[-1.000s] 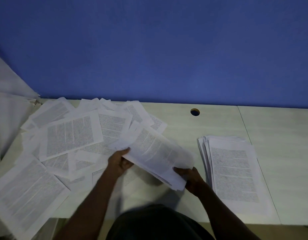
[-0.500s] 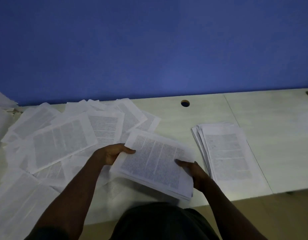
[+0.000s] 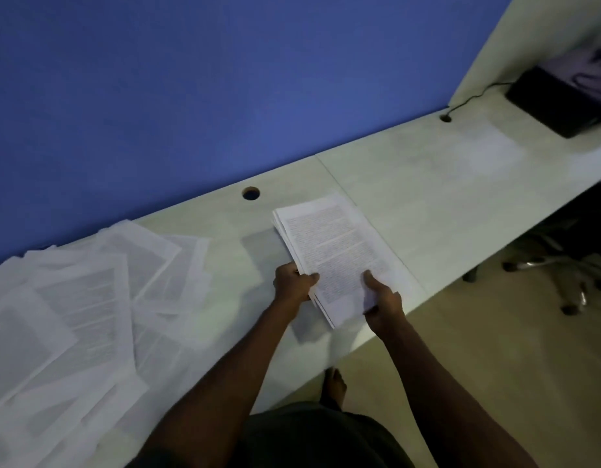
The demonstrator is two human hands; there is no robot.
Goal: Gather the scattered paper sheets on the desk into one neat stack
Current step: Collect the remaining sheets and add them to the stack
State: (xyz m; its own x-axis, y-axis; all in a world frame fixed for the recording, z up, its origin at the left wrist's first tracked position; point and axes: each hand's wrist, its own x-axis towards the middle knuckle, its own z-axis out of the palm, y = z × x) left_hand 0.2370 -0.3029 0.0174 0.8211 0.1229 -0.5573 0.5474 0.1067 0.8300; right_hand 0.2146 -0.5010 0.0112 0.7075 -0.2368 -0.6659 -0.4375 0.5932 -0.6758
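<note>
Both hands now hold the sheets over the stack [image 3: 333, 244].
Since half a second ago I see left hand [image 3: 294, 282] and right hand [image 3: 382, 297] pinching its near end, right of the scattered sheets [image 3: 89, 298].

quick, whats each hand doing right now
Left hand: grips the paper stack at its left edge.
Right hand: grips the same stack's near right corner.

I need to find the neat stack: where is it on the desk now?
In the head view the stack lies right of centre, just below the round cable hole, gripped by the left hand and right hand.
</note>
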